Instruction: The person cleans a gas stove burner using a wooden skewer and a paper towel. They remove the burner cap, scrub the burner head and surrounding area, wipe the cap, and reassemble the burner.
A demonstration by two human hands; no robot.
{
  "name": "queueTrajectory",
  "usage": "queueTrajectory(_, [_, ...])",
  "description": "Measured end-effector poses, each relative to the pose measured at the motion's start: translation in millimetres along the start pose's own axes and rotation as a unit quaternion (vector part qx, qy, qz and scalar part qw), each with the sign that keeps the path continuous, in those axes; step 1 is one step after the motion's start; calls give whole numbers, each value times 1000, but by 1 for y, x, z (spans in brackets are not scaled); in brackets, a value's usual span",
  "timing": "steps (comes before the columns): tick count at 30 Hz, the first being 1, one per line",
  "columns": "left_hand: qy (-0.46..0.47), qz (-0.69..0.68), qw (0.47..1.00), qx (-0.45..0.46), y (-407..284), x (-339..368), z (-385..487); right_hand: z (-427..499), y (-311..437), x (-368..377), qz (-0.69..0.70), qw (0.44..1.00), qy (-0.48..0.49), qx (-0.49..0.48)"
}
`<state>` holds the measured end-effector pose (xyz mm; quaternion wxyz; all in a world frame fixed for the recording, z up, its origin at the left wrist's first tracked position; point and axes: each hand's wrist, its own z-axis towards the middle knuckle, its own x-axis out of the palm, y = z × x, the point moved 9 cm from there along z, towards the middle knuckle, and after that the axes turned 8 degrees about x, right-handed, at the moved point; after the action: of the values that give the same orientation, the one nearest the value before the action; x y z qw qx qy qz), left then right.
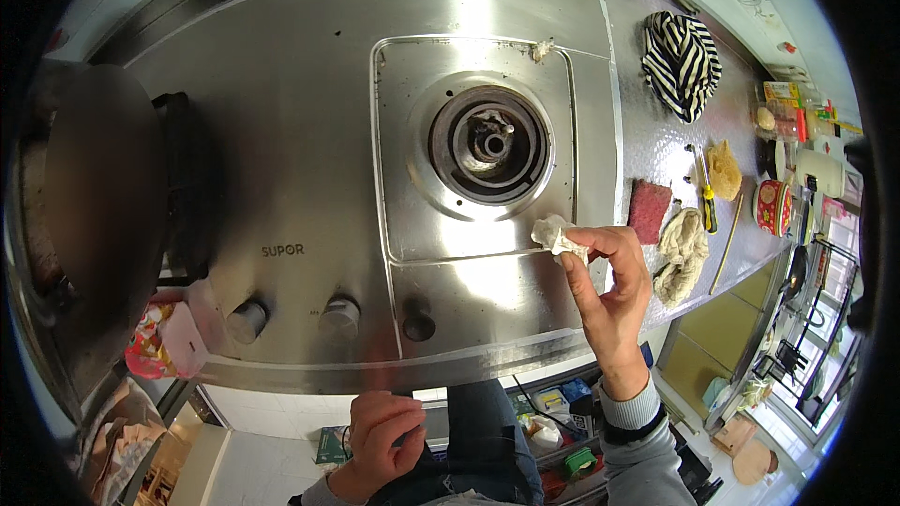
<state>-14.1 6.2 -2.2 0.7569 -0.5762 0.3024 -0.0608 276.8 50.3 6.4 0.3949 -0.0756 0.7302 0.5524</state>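
Note:
Between the thumb and fingers of my right hand (615,288) is a crumpled piece of white tissue (552,232), at the lower right corner of the square burner recess. My left hand (380,436) hangs in front of the cooktop's edge, its fingers loosely curled, and no object shows in it. The stainless steel gas cooktop (309,154) has a bare, stained burner base (492,144) in the recess. Another small whitish scrap (542,50) lies at the recess's upper right corner. Two metal knobs (247,321) and a dark round knob stem (419,325) stand along the front.
Right of the cooktop lie a striped cloth (682,65), a red scouring pad (650,211), a yellow-handled screwdriver (708,200), a sponge (724,169), a wrinkled rag (682,253) and a thin stick (726,244). Jars and a red patterned tin (772,207) stand beyond. A blurred dark object (105,183) covers the left side.

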Motion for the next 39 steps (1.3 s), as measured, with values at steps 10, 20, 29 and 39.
queueTrajectory(10, [28, -2, 999, 23, -14, -13, 9, 33, 61, 8, -125, 975, -41, -176])
queueTrajectory(20, [36, 27, 995, 87, -45, -63, 26, 74, 72, 51, -270, 948, 39, -164])
queueTrajectory(29, [15, 65, 995, 75, -49, -84, 41, 25, -58, -87, 18, 981, -119, 154])
queueTrajectory(39, [63, 69, 993, 77, -80, -26, 71, 35, -226, -255, -197, 933, -231, 193])
